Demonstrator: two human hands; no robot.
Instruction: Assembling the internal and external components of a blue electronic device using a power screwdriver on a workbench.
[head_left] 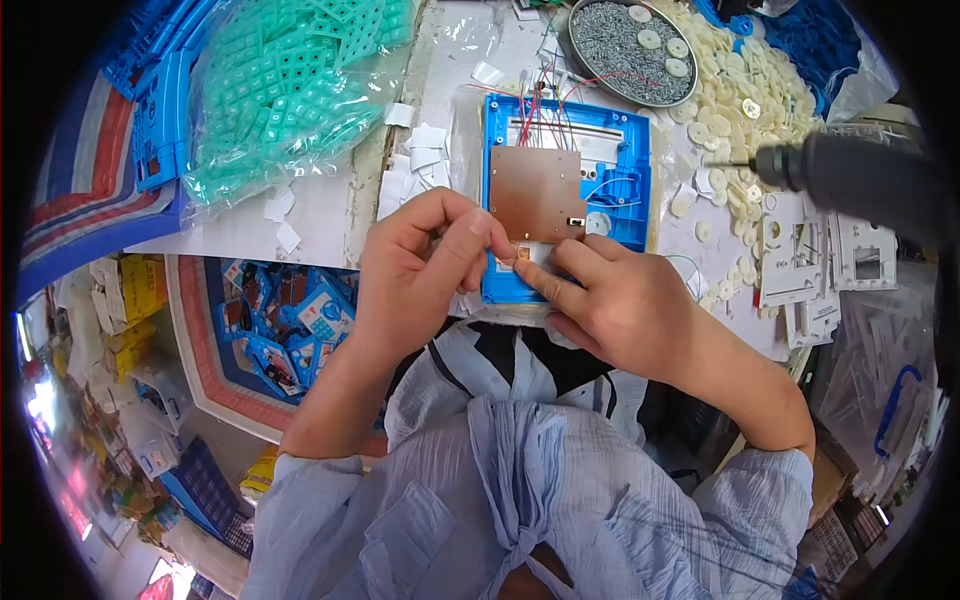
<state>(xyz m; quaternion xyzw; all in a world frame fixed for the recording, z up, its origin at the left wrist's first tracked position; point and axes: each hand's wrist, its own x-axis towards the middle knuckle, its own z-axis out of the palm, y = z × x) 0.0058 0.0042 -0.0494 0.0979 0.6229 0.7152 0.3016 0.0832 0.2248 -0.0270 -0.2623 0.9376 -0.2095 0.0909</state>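
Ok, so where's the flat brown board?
In the head view, the brown board is in the upper middle, over the left part of the open blue case, just beyond the left hand and right hand.

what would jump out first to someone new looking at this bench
Probably the heap of green plastic pieces at the upper left. Next, the bright blue case near the centre, a brown board over it and the left hand and right hand at its near end. Cream discs lie at the upper right, beside a round pan.
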